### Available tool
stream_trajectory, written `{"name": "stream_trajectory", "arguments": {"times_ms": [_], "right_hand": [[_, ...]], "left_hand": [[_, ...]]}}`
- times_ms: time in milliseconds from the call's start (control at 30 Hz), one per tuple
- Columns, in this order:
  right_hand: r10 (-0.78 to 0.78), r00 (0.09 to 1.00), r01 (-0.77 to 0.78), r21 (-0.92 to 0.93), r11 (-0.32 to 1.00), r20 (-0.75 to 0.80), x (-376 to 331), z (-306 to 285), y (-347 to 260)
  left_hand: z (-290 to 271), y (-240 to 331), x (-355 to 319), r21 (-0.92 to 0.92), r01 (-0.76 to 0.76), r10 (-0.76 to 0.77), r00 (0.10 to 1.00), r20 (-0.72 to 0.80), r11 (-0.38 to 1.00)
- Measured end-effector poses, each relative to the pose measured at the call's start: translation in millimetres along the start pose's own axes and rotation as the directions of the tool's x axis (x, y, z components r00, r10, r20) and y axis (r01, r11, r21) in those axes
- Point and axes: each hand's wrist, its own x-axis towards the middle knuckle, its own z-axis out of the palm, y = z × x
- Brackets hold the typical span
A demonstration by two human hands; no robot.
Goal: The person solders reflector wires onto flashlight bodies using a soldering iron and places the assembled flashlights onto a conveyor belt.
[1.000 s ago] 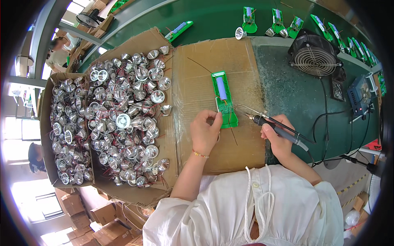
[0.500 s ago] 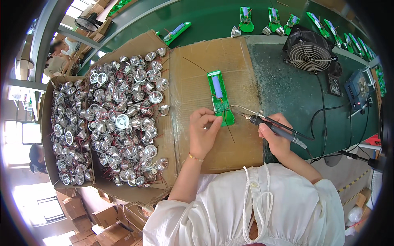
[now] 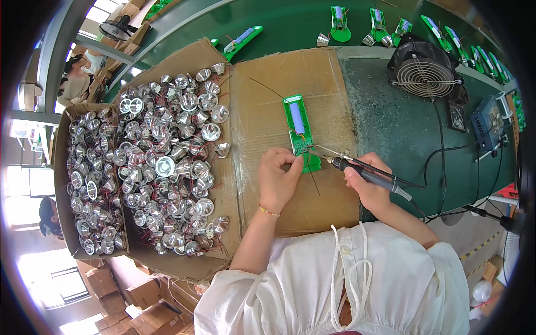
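A green plastic housing (image 3: 313, 163) lies on the cardboard in front of me, with a blue cylindrical battery (image 3: 297, 118) in its upper part and a small circuit board (image 3: 302, 144) below. My left hand (image 3: 279, 176) is at the housing's lower left edge, thumb and fingers pinched together; what they hold is hidden. A thin dark wire (image 3: 316, 183) runs from near those fingertips down over the cardboard. In my right hand (image 3: 368, 187) is a soldering iron (image 3: 371, 177), with a thin curved metal tube (image 3: 329, 149) fixed along it. Its tip reaches the circuit board.
Cardboard boxes (image 3: 222, 254) full of shiny reflector cups (image 3: 166, 166) with red wires stand at left. A black fan (image 3: 422, 75) and a blue soldering station (image 3: 487, 125) are at right, with cables across the green table (image 3: 385, 134). More green housings (image 3: 339, 32) line the back.
My right hand has brought the soldering iron slightly left, its tip now closer to the circuit board and my left fingers. My left hand stays pinched at the housing's edge.
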Motion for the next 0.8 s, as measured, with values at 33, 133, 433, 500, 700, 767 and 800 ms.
{"name": "stream_trajectory", "arguments": {"times_ms": [33,133,433,500,700,767,800], "right_hand": [[0.020,1.000,-0.020,0.040,0.999,-0.005,0.2,0.9,-1.4],[0.053,0.998,-0.048,0.107,0.993,-0.041,-2.0,1.0,-8.7],[0.026,0.995,-0.011,0.146,0.989,-0.101,-7.5,-16.9,-4.2],[0.005,0.996,0.003,0.083,0.997,-0.093,-9.3,-21.2,-1.9],[-0.045,0.983,0.048,0.011,0.999,-0.180,-11.1,-42.9,5.7],[-0.081,0.976,0.075,-0.038,0.996,-0.204,-10.6,-50.3,6.1],[-0.089,0.972,0.083,-0.037,0.996,-0.217,-10.0,-52.7,6.6]], "left_hand": [[0.1,0.0,0.2,0.000,0.001,-0.001,1.000,0.000,1.000],[1.0,-0.8,0.6,-0.010,0.015,-0.016,1.000,-0.011,1.000],[1.0,-1.2,0.0,-0.016,0.002,-0.002,1.000,-0.009,1.000],[1.4,-3.2,0.1,-0.002,0.006,-0.006,1.000,-0.009,1.000],[-4.3,9.3,-1.9,-0.160,0.060,-0.069,0.996,-0.050,0.985],[-14.2,6.1,-1.9,-0.446,0.246,-0.283,0.959,-0.018,0.861],[-12.4,-9.6,1.6,-0.349,0.122,-0.161,0.983,-0.085,0.929]]}}
